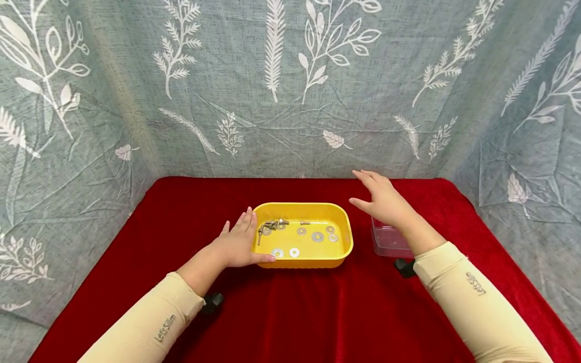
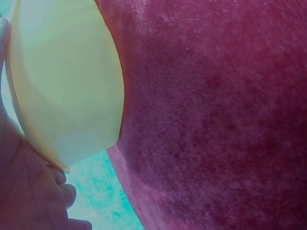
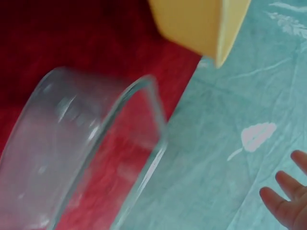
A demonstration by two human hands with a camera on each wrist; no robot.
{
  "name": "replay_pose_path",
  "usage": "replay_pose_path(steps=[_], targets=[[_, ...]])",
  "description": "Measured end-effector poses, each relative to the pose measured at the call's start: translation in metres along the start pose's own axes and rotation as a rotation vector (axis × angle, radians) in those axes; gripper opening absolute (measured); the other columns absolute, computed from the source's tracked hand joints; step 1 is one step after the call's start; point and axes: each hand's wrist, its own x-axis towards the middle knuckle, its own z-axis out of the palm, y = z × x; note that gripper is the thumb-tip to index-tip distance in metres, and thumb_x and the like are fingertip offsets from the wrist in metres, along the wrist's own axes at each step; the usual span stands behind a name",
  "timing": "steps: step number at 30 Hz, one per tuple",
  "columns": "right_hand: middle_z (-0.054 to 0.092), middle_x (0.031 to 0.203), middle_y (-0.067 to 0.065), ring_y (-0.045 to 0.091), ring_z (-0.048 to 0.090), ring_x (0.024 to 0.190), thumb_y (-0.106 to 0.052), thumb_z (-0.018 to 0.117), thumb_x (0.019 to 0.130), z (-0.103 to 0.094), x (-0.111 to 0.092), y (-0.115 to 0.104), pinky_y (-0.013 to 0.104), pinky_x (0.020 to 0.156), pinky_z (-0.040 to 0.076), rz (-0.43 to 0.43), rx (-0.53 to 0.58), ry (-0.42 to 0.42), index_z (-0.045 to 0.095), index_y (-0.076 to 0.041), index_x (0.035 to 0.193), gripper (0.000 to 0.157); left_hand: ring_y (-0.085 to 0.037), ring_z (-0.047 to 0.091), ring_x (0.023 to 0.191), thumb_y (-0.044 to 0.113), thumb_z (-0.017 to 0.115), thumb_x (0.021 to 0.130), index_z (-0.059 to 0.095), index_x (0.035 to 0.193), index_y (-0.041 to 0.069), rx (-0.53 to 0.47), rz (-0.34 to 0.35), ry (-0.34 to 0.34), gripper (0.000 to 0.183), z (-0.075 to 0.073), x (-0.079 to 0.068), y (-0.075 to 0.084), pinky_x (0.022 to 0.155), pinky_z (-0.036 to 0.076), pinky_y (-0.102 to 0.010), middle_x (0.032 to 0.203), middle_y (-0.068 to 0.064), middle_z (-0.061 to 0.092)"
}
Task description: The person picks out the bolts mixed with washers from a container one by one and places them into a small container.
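Observation:
A yellow tray [image 1: 301, 263] lies on the red cloth, with several flat metal washers [image 1: 317, 237] spread over its floor. Several screws [image 1: 271, 225] are bunched at its left end, and one lone screw [image 1: 305, 223] lies near the back wall. My left hand [image 1: 239, 242] rests against the tray's left end, its fingers fairly straight and its thumb along the front rim. In the head view my right hand [image 1: 383, 201] is raised above a clear plastic box [image 1: 391, 242], fingers spread and holding nothing. The forearm and hand hide part of that box.
Red velvet cloth [image 1: 308, 312] covers the table. A grey-green curtain [image 1: 290, 126] with white leaf prints hangs behind and at both sides. The clear box stands to the right of the tray, with a gap of cloth between them.

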Motion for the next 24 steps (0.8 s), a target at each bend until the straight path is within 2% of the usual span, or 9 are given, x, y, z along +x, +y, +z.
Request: replay_pose_path(steps=[6,12,20,24], targets=[[0.039,0.139,0.014,0.034,0.030,0.129,-0.031,0.062,0.087,0.005,0.015,-0.015,0.051,0.105,0.022,-0.039,0.027,-0.022,0.033,-0.012,0.142,0.065,-0.032,0.000,0.139,0.080,0.049,0.066,-0.001,0.145,-0.003,0.010,0.004,0.008,0.125,0.000,0.000,0.000,0.106,0.006,-0.058,0.151,-0.019,-0.009],[0.044,0.136,0.011,0.030,0.035,0.127,-0.030,0.061,0.088,0.014,0.028,-0.029,0.048,0.104,0.026,-0.059,0.041,-0.046,0.041,-0.011,0.138,0.057,-0.032,0.000,0.139,0.080,0.049,0.066,-0.001,0.144,-0.004,0.006,0.001,0.000,0.125,-0.001,-0.001,-0.001,0.105,0.005,-0.058,0.151,-0.019,-0.009],[0.057,0.120,0.007,0.025,0.048,0.115,-0.025,0.062,0.088,0.028,0.043,-0.044,0.042,0.099,0.036,-0.110,0.057,-0.088,0.058,-0.010,0.122,0.038,-0.031,-0.001,0.139,0.083,0.046,0.063,-0.002,0.145,-0.003,0.000,0.004,-0.001,0.128,0.001,0.000,-0.002,0.106,0.005,-0.058,0.151,-0.019,-0.009],[0.062,0.112,0.007,0.024,0.053,0.109,-0.022,0.062,0.088,0.035,0.051,-0.050,0.039,0.095,0.040,-0.108,0.068,-0.098,0.063,-0.009,0.115,0.030,-0.031,-0.001,0.139,0.081,0.048,0.066,-0.002,0.145,-0.003,0.005,0.002,0.003,0.125,0.000,0.000,-0.002,0.106,0.005,-0.058,0.151,-0.018,-0.010]])
